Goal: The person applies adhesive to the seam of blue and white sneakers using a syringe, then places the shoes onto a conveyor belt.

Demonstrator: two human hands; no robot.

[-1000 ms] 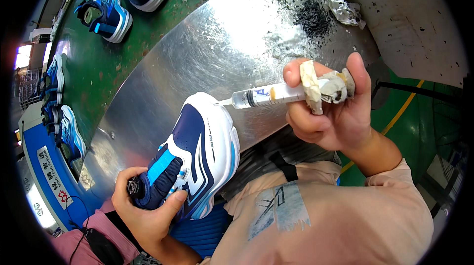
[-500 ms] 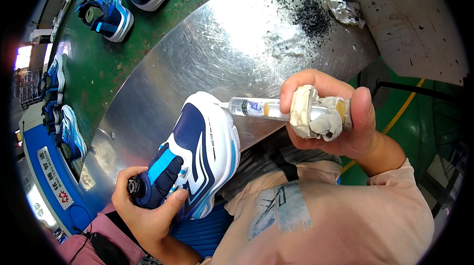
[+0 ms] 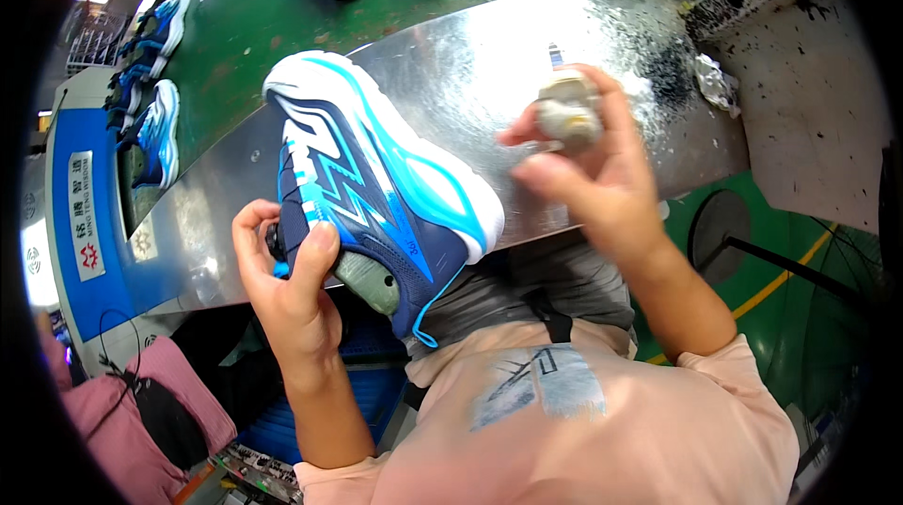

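Observation:
My left hand (image 3: 293, 293) grips a navy, white and bright blue sneaker (image 3: 404, 166) by its tongue and collar, thumb on the near side. The sneaker is tilted, its side facing up and its toe pointing away, with a green shoe last (image 3: 369, 283) showing in the opening. A blue pull loop hangs from its heel. Over the metal table my right hand (image 3: 613, 166), somewhat blurred, is closed around a syringe (image 3: 556, 56) with a lumpy off-white wrapping. The syringe's barrel points away from me, apart from the sneaker; its tip is hard to make out.
The metal table (image 3: 442, 58) is stained with black residue. Crumpled foil (image 3: 717, 85) lies beside a pale panel (image 3: 800, 119) at right. More sneakers (image 3: 158, 134) stand on a green conveyor (image 3: 246, 44). At lower left is a person in pink (image 3: 179, 383).
The sneaker has been turned, so its side and heel opening now show. My right hand has drawn the syringe away from the sneaker's edge, and the barrel now points away from me.

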